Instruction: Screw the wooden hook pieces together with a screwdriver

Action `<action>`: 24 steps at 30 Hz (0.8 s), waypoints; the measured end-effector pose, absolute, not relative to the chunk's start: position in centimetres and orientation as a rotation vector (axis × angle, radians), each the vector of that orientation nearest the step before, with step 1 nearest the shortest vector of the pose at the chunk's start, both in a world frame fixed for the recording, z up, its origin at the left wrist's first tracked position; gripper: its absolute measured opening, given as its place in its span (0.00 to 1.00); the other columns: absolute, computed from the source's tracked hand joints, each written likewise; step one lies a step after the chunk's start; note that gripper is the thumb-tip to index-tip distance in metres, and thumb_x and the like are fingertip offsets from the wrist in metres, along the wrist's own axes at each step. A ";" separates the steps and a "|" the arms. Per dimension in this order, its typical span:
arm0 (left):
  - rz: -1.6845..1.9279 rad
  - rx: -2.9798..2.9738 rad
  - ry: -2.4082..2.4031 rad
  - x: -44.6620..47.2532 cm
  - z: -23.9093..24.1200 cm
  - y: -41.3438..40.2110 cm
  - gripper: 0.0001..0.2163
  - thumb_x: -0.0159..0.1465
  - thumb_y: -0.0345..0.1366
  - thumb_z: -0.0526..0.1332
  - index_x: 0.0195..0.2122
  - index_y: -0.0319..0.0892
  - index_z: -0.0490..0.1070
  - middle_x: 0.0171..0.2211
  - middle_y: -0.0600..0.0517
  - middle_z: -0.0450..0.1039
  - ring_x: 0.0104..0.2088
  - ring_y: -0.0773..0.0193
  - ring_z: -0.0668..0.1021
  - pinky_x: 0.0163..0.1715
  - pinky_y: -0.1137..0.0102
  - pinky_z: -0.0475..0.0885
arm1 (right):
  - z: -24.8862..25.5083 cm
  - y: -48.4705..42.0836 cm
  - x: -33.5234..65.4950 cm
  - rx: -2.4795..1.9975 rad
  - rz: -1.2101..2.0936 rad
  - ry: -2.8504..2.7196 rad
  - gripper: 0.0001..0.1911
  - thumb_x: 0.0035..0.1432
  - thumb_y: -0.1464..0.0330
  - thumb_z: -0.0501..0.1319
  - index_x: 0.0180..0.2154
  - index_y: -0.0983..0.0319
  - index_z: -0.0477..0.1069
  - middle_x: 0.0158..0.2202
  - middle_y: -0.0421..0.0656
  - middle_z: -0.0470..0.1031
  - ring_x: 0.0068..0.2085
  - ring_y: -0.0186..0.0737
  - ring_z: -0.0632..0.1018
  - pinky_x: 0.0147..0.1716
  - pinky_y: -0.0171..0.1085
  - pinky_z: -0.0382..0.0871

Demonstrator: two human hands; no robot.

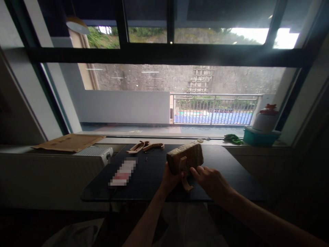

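Left hand: fingers grasping brown rectangular block, pale curved wooden piece at near face; steady support advisable. Right hand: fingers curled, hold indeterminate.

The bulky rectangular block is mottled brown, the curved wooden piece before it light tan. The flat counter is black, the crumpled cloth green, the lidded plastic box teal, the flat cardboard dark-printed brown.
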State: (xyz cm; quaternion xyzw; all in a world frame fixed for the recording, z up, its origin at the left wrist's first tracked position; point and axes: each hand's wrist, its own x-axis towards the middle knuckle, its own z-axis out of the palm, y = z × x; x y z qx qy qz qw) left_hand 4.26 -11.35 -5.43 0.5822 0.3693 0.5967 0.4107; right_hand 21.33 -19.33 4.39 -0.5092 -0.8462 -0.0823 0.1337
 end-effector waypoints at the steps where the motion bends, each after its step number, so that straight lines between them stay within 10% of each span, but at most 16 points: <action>1: 1.500 1.462 0.928 4.3 -5.3 -11.4 0.12 0.65 0.37 0.59 0.48 0.38 0.67 0.43 0.48 0.70 0.39 0.60 0.75 0.38 0.61 0.73 | 4.1 -19.3 21.3 -1.508 -0.141 -2.385 0.19 0.52 0.84 0.53 0.42 0.63 0.72 0.34 0.47 0.74 0.34 0.42 0.75 0.31 0.35 0.62; 8: 1.508 1.443 0.923 4.4 -5.0 -11.6 0.12 0.65 0.37 0.59 0.48 0.38 0.67 0.43 0.48 0.70 0.39 0.61 0.75 0.38 0.61 0.73 | 1.5 -19.1 21.3 -1.546 0.404 -2.031 0.14 0.61 0.63 0.52 0.37 0.61 0.74 0.31 0.44 0.77 0.33 0.41 0.77 0.30 0.34 0.63; 14: 1.524 1.389 0.955 4.4 -4.5 -11.9 0.18 0.56 0.36 0.68 0.45 0.39 0.66 0.39 0.51 0.72 0.37 0.61 0.76 0.36 0.65 0.74 | -0.9 -17.9 22.4 -1.389 0.950 -1.830 0.26 0.59 0.51 0.46 0.27 0.65 0.69 0.14 0.34 0.58 0.15 0.29 0.61 0.15 0.30 0.54; 17: 1.514 1.340 1.013 4.1 -3.8 -11.6 0.28 0.49 0.39 0.72 0.49 0.43 0.63 0.41 0.50 0.74 0.41 0.58 0.77 0.38 0.68 0.73 | -1.3 -17.3 24.1 -1.300 1.045 -1.689 0.23 0.57 0.50 0.49 0.32 0.63 0.67 0.16 0.32 0.57 0.16 0.28 0.58 0.15 0.29 0.53; 24: 1.243 1.390 1.192 1.3 -2.1 -10.3 0.16 0.58 0.47 0.63 0.35 0.37 0.74 0.28 0.49 0.76 0.28 0.60 0.78 0.28 0.68 0.72 | -1.8 -16.4 25.8 -1.289 0.774 -1.562 0.13 0.48 0.59 0.61 0.31 0.63 0.72 0.26 0.41 0.72 0.30 0.39 0.73 0.32 0.36 0.68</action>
